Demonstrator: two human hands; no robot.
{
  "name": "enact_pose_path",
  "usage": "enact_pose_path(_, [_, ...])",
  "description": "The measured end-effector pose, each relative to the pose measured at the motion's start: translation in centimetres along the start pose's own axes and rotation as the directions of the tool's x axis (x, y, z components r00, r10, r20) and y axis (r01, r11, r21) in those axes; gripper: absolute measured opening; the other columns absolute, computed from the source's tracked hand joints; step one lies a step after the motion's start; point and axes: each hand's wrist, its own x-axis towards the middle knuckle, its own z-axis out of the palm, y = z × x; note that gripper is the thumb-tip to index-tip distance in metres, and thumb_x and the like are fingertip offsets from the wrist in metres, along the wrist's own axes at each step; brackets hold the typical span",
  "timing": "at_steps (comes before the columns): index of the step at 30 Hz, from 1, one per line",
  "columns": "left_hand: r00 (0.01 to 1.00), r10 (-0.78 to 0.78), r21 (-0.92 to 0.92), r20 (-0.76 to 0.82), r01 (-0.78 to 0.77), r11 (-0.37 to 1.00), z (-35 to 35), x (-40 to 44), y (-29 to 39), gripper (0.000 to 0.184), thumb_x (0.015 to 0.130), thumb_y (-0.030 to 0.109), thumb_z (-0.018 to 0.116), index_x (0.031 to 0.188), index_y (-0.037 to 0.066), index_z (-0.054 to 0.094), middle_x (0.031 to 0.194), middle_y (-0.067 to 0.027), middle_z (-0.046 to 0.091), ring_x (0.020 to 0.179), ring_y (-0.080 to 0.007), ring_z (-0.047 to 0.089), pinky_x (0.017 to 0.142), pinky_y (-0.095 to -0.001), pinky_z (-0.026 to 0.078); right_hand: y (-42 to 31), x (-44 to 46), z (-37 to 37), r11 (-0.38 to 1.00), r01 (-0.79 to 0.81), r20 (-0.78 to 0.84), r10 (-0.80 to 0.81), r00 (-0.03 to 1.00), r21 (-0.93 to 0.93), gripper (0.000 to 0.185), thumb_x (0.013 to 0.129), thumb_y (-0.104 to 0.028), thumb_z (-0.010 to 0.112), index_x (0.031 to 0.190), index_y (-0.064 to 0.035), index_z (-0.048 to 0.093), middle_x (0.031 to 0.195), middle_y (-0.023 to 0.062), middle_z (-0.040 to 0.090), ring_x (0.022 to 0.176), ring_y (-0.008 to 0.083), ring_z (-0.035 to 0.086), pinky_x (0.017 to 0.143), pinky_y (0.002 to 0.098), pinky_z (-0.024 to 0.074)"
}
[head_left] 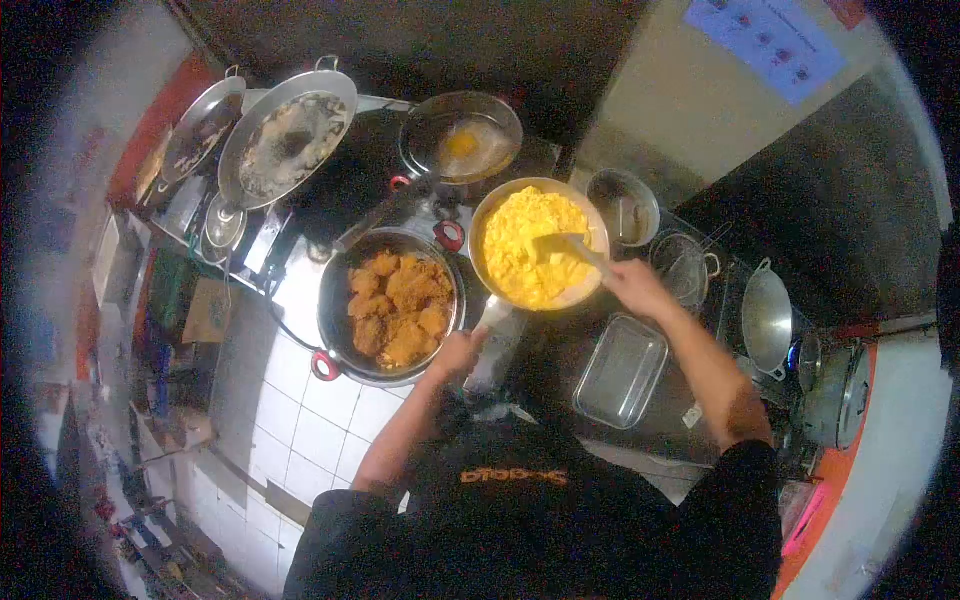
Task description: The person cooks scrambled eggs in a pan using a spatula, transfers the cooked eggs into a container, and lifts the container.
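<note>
My left hand (457,357) is closed around the handle of a light-coloured frying pan (601,225). A mound of yellow scrambled eggs (528,225) fills much of the pan. My right hand (636,287) grips a spatula (588,254), whose blade rests in the eggs at the pan's right side. Left of the frying pan stands a round metal pot (325,305) holding several brown, breaded-looking pieces (400,305). The pot's side is close to my left hand.
Behind the frying pan sits a dark pan (410,140) with something yellow in it. Large shallow woks (290,140) stand at the back left. A rectangular glass dish (622,372), a strainer (680,262), a metal container (640,200) and another wok (767,320) lie to the right.
</note>
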Motion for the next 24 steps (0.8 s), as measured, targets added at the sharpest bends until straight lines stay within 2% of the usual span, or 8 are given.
enact_pose_path(5, [0.998, 0.058, -0.04, -0.022, -0.059, 0.997, -0.3, -0.7, 0.8, 0.057, 0.085, 0.051, 0.04, 0.067, -0.002, 0.054, 0.053, -0.0104, 0.053, 0.044, -0.021, 0.055, 0.046, -0.0337, 0.045, -2.3, -0.4, -3.0, 0.988, 0.146, -0.11, -0.15, 0.983, -0.044, 0.027, 0.077, -0.017, 0.051, 0.101, -0.0071, 0.06, 0.084, 0.0212, 0.06, 0.076, 0.0349, 0.06, 0.071, 0.0398, 0.0468])
enact_pose_path(8, [0.999, 0.039, -0.051, -0.038, -0.041, 0.998, -0.3, -0.7, 0.8, 0.057, 0.085, 0.051, 0.041, 0.066, -0.001, 0.054, 0.052, -0.0096, 0.052, 0.043, -0.02, 0.053, 0.045, -0.0339, 0.044, -4.6, -1.8, -4.4, 0.99, 0.073, -0.002, -0.074, 0.997, -0.118, 0.026, 0.076, -0.019, 0.051, 0.097, -0.0074, 0.061, 0.081, 0.0207, 0.061, 0.073, 0.0352, 0.06, 0.07, 0.0408, 0.0474])
enact_pose_path(10, [0.999, 0.03, -0.078, -0.037, -0.033, 0.996, -0.2, -0.9, 1.0, 0.057, 0.085, 0.051, 0.041, 0.067, -0.001, 0.054, 0.052, -0.009, 0.051, 0.042, -0.0193, 0.051, 0.043, -0.0336, 0.042, -4.0, -2.3, -3.9, 0.944, 0.125, 0.25, -0.047, 0.967, -0.304, 0.024, 0.075, -0.021, 0.054, 0.091, -0.0057, 0.063, 0.078, 0.0198, 0.061, 0.072, 0.0339, 0.061, 0.069, 0.0417, 0.0477])
enact_pose_path(13, [0.999, 0.026, -0.107, -0.027, -0.029, 0.994, 0.0, -0.5, 0.4, 0.055, 0.085, 0.051, 0.042, 0.068, 0.0, 0.053, 0.051, -0.0074, 0.049, 0.04, -0.0178, 0.048, 0.041, -0.0326, 0.039, -6.9, -4.4, -1.2, 0.952, -0.142, 0.399, 0.245, 0.884, -0.27, 0.021, 0.072, -0.019, 0.057, 0.082, -0.0023, 0.064, 0.076, 0.0204, 0.061, 0.07, 0.0327, 0.061, 0.068, 0.0423, 0.0477])
enact_pose_path(15, [0.999, 0.031, -0.115, -0.025, -0.034, 0.993, 0.4, 0.0, -0.3, 0.053, 0.085, 0.05, 0.043, 0.068, 0.0, 0.053, 0.05, -0.0063, 0.048, 0.039, -0.0171, 0.045, 0.039, -0.0318, 0.038, -5.9, -3.7, 3.1, 0.95, -0.134, 0.314, 0.223, 0.923, -0.282, 0.026, 0.078, -0.022, 0.056, 0.09, 0.0007, 0.06, 0.078, 0.0215, 0.06, 0.076, 0.0339, 0.06, 0.072, 0.0409, 0.0462])
enact_pose_path(20, [0.998, 0.06, -0.142, -0.021, -0.062, 0.988, 0.4, -0.2, 0.2, 0.051, 0.085, 0.05, 0.042, 0.066, 0.003, 0.049, 0.05, -0.0027, 0.043, 0.038, -0.015, 0.041, 0.036, -0.0307, 0.034, -3.8, -2.1, 13.0, 0.999, -0.015, -0.231, 0.008, 0.973, -0.029, 0.021, 0.077, -0.015, 0.052, 0.085, 0.0032, 0.057, 0.073, 0.022, 0.058, 0.074, 0.0366, 0.058, 0.068, 0.0434, 0.0453])
enact_pose_path(23, [0.997, 0.071, -0.101, -0.016, -0.072, 0.992, 0.3, -0.4, 0.2, 0.053, 0.086, 0.05, 0.04, 0.068, 0.001, 0.052, 0.051, -0.0046, 0.046, 0.038, -0.0178, 0.044, 0.037, -0.0318, 0.036, -2.4, 1.1, 12.1, 0.995, -0.084, -0.168, 0.075, 0.983, -0.047, 0.018, 0.078, -0.014, 0.049, 0.086, 0.001, 0.055, 0.069, 0.0211, 0.057, 0.067, 0.0365, 0.058, 0.061, 0.0434, 0.046])
enact_pose_path(24, [0.995, 0.088, -0.057, -0.039, -0.091, 0.994, 0.7, 0.1, -0.5, 0.055, 0.086, 0.05, 0.039, 0.069, -0.001, 0.053, 0.052, -0.0067, 0.049, 0.04, -0.0194, 0.047, 0.039, -0.0329, 0.038, -3.7, 0.6, 10.0, 0.978, -0.113, -0.14, 0.138, 0.98, 0.176, 0.017, 0.078, -0.015, 0.048, 0.085, -0.0005, 0.055, 0.066, 0.0207, 0.057, 0.059, 0.0352, 0.058, 0.052, 0.042, 0.0462])
